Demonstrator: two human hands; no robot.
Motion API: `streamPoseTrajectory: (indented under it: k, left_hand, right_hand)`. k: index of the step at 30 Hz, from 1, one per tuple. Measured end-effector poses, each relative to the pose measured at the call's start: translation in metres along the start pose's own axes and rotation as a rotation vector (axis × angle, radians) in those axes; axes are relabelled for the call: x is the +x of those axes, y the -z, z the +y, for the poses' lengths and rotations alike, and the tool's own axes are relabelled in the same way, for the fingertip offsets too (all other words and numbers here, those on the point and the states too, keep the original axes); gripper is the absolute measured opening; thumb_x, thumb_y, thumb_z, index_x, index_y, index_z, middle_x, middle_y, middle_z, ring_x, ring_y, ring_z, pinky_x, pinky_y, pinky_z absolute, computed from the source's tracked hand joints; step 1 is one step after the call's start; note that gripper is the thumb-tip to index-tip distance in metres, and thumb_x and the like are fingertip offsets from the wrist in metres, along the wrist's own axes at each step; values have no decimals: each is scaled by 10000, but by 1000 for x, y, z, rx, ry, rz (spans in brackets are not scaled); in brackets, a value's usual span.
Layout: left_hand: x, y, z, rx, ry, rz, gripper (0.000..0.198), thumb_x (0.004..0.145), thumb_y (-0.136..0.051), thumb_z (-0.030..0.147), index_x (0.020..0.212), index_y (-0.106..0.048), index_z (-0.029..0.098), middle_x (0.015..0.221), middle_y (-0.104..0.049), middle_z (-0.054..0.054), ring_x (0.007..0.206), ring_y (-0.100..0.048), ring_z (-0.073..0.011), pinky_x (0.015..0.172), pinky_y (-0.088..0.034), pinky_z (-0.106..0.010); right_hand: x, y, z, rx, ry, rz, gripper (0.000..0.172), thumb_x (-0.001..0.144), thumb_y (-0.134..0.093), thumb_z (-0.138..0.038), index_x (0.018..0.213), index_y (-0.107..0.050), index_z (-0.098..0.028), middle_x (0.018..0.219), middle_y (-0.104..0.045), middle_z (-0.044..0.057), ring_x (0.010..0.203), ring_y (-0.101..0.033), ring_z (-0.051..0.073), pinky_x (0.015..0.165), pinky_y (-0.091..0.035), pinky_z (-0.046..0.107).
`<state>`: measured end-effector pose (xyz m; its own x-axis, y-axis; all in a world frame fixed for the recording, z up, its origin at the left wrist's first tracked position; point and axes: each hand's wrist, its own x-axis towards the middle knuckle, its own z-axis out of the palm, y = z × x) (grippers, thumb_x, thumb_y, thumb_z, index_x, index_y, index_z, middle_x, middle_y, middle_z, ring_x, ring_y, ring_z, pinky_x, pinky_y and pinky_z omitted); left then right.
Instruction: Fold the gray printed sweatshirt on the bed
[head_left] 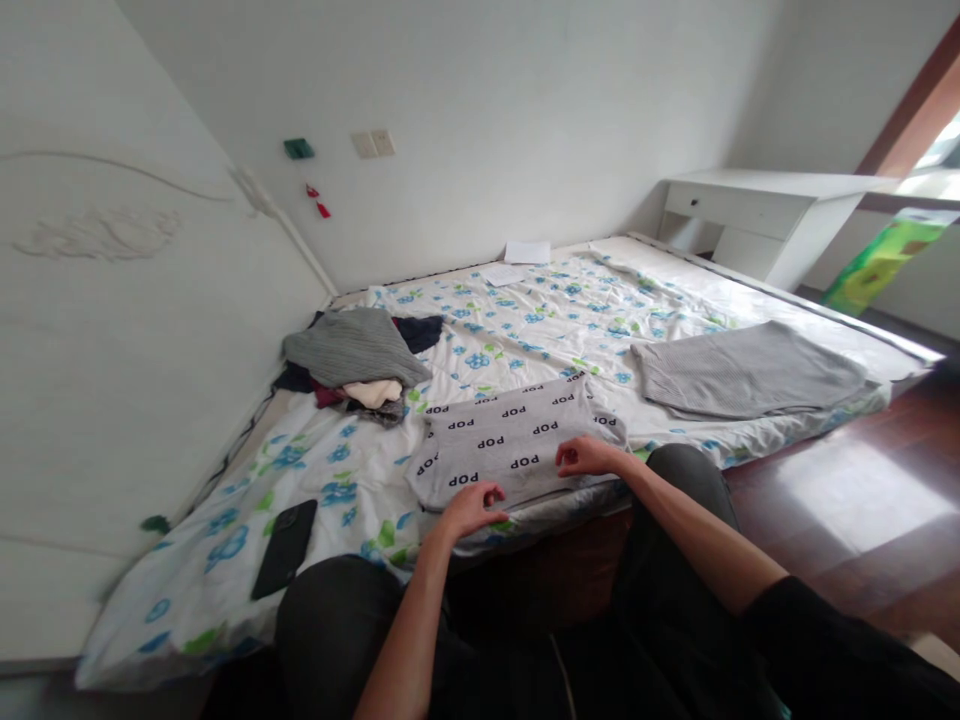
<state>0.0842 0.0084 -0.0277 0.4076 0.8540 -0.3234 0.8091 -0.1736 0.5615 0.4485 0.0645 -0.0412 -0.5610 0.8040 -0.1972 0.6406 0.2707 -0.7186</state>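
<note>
A light grey garment printed with "POP" [502,425] lies spread flat at the bed's front edge. Over its lower left edge is my left hand [474,508], fingers curved and apart, with nothing visible in it. My right hand [589,456] rests on or just above the garment's right part, its fingers curled downward and apart; no cloth shows gripped in it. A plain grey ribbed garment [750,372] lies flat to the right. Back left, a heap of clothes is topped by a darker grey knit piece [352,343].
The flowered bed sheet [517,320] spreads under everything. A black phone [286,548] lies at the left front, near my left knee. White papers [527,252] lie by the wall. A white desk [757,215] stands beyond the bed at the back right.
</note>
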Motion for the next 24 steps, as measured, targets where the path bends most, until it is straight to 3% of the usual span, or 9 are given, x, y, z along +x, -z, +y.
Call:
streamPoseTrajectory:
  k: [5,8,12,16,21,24]
  left_hand:
    - [-6,1,-4,20,-21,2,307,882,-784,417,1104,-869,224,1044,-823,-66,987,-720,-264,879,-493,-331]
    - [-8,4,-3,-16,-4,-10,256,923,-698,372,1032,-861,208,952,-815,-58,918,-714,-240,842,-484,-315]
    - [-5,4,-1,-74,19,-74,200,868,-697,320,955,-833,201,878,-796,-38,843,-688,-218,786,-472,-299]
    - [1,0,1,-41,35,-108,138,842,-740,335,881,-790,212,871,-789,-30,830,-670,-214,767,-445,-299]
    - [9,-3,5,4,77,-119,330,925,-738,549,846,-739,228,849,-759,-27,820,-650,-222,759,-416,-311]
    - [14,-3,4,12,66,-152,349,970,-659,545,830,-714,229,806,-709,-11,807,-617,-215,749,-404,-310]
  right_hand:
    - [15,-20,-13,7,41,-180,444,791,-946,-288,1229,-917,-221,964,-856,18,860,-759,204,770,-513,249]
    - [19,-21,-13,4,53,-228,369,802,-865,-217,1162,-943,-219,910,-851,5,812,-737,185,765,-502,243]
    - [18,-17,-10,41,14,-240,330,799,-797,-189,1087,-958,-205,852,-843,0,752,-699,173,720,-483,240]
    - [17,-16,-12,54,-19,-289,306,791,-815,-199,1062,-957,-199,873,-853,7,762,-694,170,714,-478,236]
    - [19,-14,-16,90,-38,-339,228,844,-874,-342,997,-945,-188,939,-872,35,839,-729,198,760,-508,247]
    - [21,-15,-14,81,-44,-322,250,887,-847,-400,976,-938,-184,891,-854,27,815,-707,194,747,-491,253]
